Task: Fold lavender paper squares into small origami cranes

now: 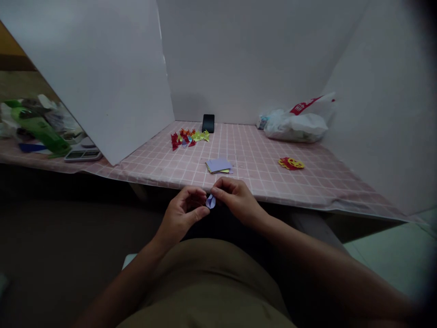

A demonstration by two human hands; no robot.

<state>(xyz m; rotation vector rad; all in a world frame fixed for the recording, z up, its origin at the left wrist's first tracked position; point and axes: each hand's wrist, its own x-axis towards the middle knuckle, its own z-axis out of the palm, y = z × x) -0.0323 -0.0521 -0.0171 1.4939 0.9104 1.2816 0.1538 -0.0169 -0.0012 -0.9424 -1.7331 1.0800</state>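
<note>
A small, partly folded piece of lavender paper (pixel 210 202) is held between my two hands, just off the table's front edge. My left hand (pixel 186 210) grips its left side, thumb below and curled fingers above. The thumb and fingertips of my right hand (pixel 235 197) pinch its upper right corner. Just beyond the hands lies a stack of square paper sheets (pixel 218 165), lavender on top with yellow showing beneath. Farther back on the left is a pile of small folded paper figures (pixel 189 136) in red, orange, yellow and a little blue.
The table (pixel 246 155) has a pink checked cloth. A dark phone (pixel 208 123) leans at the back. A white plastic bag (pixel 297 126) and red and yellow cut-out shapes (pixel 291 163) lie right. White panels surround the area; beyond the left one are a green bottle (pixel 41 130) and scale (pixel 83 155).
</note>
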